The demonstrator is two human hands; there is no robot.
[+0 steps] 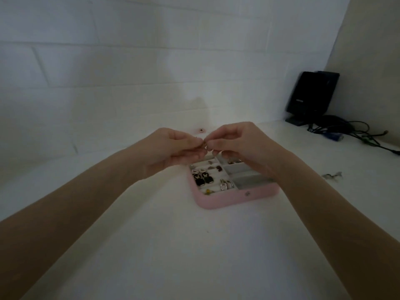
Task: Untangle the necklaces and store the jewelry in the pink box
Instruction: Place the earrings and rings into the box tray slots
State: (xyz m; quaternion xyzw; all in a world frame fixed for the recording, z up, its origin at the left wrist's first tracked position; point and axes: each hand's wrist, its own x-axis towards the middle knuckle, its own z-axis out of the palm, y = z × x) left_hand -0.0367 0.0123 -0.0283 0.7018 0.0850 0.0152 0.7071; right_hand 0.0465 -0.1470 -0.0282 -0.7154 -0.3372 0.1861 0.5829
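The pink box (218, 202) lies open on the white table, its pale compartments holding black-and-white earrings (203, 178), silver clips (225, 184) and other small pieces. Above its far edge my left hand (173, 148) and my right hand (236, 141) meet fingertip to fingertip. Between them they pinch a tiny gold-coloured piece of jewelry (204, 144), mostly hidden by the fingers. The picture is dim, so I cannot tell what kind of piece it is.
A small silver item (332, 175) lies loose on the table to the right of the box. A black device on a stand (311, 96) and tangled cables (350, 131) fill the back right corner. A tiny round pink thing (201, 130) sits by the wall.
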